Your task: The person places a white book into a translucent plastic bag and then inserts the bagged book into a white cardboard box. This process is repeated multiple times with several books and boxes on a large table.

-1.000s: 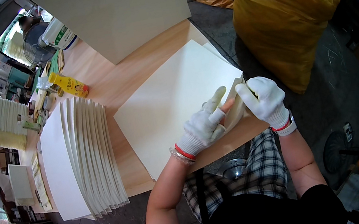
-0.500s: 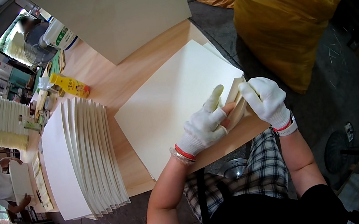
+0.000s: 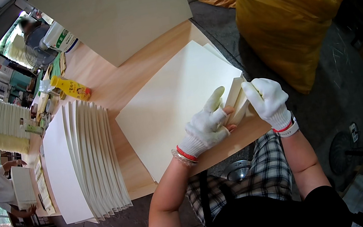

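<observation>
Gloved hands [image 3: 205, 126] on white sheet [image 3: 166, 111], folded edge [image 3: 234, 92] partly hidden, grip unclear

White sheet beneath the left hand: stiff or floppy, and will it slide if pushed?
The white sheet likely holds its shape, as it lies mostly flat. It may slide, since its face looks smooth. Its edge looks thin, so it is probably light for its size.
</observation>
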Demonstrator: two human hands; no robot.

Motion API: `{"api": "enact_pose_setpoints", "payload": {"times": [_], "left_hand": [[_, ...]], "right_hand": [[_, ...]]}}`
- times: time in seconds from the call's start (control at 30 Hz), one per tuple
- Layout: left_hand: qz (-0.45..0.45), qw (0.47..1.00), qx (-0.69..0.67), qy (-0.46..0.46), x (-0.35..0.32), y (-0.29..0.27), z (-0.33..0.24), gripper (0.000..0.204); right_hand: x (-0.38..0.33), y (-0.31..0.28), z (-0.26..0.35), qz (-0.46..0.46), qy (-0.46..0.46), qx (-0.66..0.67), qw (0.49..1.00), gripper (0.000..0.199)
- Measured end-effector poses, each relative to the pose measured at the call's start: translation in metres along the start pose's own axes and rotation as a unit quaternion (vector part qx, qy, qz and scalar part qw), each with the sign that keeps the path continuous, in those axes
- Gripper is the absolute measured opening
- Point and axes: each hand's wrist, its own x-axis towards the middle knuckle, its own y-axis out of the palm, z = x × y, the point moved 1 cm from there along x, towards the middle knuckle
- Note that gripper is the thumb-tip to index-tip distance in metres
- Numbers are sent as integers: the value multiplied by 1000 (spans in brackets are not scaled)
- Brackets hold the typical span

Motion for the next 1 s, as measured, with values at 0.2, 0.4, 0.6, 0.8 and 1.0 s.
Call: {"api": "enact_pose_setpoints", "payload": {"times": [0.2,0.4,0.6,0.8,1.0], "left_hand": [[10,1000,4,-4,1,-3,-2,40],[36,999,19,21,-1,-1,-2,62],[-11,991,104,82,2,10,4,46],[46,987,153,-8,15,10,-4,33],[99,988,112,-22,28,-6,-18,45]], "right_hand": [[1,-2,-2,-11,-73,-16,997,10],[5,-10,2,42,86,92,991,17],[-4,-6,-5,-43,5,83,996,17],[-3,-7,-2,-72,-13,62,995,15],[-10,-2,-7,-29,78,62,995,15]]}}
